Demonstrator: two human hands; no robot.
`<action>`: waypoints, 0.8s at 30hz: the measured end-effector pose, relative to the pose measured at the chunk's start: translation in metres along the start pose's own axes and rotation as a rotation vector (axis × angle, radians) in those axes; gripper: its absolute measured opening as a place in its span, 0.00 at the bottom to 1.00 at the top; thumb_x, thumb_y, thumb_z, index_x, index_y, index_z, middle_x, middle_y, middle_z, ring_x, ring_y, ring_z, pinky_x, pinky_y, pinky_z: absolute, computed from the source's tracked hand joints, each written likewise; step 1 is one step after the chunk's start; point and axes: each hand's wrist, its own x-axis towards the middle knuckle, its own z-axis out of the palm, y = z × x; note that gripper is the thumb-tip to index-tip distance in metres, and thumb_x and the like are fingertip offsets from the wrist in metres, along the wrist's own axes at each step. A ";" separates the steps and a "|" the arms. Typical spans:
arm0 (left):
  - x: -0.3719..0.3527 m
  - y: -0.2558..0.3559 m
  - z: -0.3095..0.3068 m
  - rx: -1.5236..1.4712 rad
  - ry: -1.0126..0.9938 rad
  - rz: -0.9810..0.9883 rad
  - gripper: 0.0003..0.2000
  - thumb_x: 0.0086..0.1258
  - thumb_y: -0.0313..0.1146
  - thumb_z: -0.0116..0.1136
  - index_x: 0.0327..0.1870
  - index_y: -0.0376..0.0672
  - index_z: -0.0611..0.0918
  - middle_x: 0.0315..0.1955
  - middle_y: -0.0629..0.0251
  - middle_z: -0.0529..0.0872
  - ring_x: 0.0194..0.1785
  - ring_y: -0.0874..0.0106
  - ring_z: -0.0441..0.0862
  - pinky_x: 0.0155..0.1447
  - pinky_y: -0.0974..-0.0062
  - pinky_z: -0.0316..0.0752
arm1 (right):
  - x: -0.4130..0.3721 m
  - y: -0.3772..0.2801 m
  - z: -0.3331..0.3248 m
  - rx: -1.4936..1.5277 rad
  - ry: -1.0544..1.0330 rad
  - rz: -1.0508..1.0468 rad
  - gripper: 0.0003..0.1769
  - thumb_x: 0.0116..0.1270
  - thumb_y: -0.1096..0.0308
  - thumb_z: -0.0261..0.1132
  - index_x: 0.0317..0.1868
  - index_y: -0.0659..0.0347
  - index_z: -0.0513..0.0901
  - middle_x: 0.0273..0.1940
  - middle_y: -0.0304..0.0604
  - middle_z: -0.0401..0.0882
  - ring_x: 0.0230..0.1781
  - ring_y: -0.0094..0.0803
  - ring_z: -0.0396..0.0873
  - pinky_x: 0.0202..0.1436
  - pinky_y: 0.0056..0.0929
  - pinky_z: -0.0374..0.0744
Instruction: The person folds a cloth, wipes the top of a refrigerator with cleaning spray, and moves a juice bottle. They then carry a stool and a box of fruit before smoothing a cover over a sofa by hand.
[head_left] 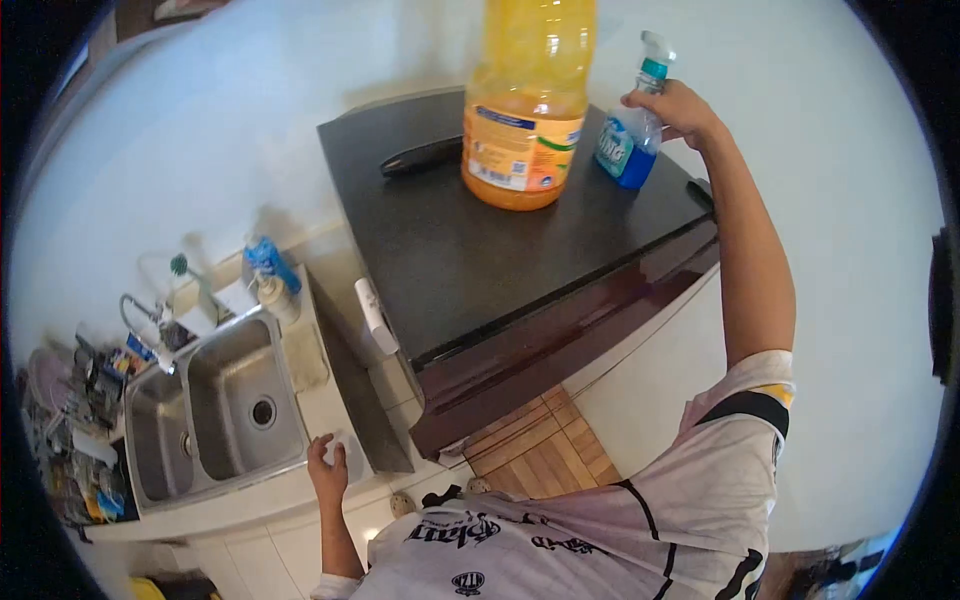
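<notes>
My right hand (688, 112) is closed around the neck of a spray bottle (626, 152) with blue liquid, a white trigger head and a teal collar. The bottle's base is at the dark top of a cabinet (480, 270); whether it touches is hard to tell. Just left of it stands a large clear bottle (525, 150) of orange liquid with an orange label. Behind that bottle lies a long black object (425, 157). Down at the left, my left hand (328, 468) is over the sink counter's edge, fingers curved and apart, apparently holding nothing.
A double steel sink (245, 385) with a faucet (150, 335) is on the left. A pump bottle (277, 298) and a blue pack (268, 258) stand behind it. Dishes (60, 410) crowd the far left. A white object (375, 315) is at the cabinet's side.
</notes>
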 end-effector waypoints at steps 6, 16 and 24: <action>0.029 0.017 -0.014 -0.070 -0.095 -0.049 0.14 0.67 0.31 0.60 0.51 0.38 0.80 0.48 0.56 0.82 0.50 0.63 0.79 0.54 0.66 0.74 | -0.037 0.009 -0.021 0.207 -0.103 -0.066 0.36 0.54 0.56 0.73 0.58 0.68 0.72 0.49 0.48 0.79 0.48 0.36 0.78 0.50 0.37 0.79; 0.075 0.194 -0.079 -0.351 -0.079 0.301 0.15 0.69 0.29 0.57 0.55 0.36 0.78 0.52 0.56 0.82 0.56 0.67 0.79 0.62 0.71 0.70 | -0.102 -0.037 -0.039 -0.026 -0.005 -0.253 0.30 0.55 0.46 0.72 0.43 0.67 0.80 0.37 0.42 0.81 0.36 0.28 0.77 0.37 0.25 0.75; 0.067 0.296 -0.114 -0.457 -0.308 0.887 0.23 0.63 0.31 0.64 0.59 0.37 0.76 0.60 0.54 0.76 0.64 0.62 0.72 0.67 0.67 0.64 | -0.178 -0.134 -0.011 0.186 -0.299 -0.680 0.31 0.57 0.54 0.72 0.54 0.65 0.74 0.45 0.45 0.81 0.45 0.33 0.80 0.53 0.32 0.77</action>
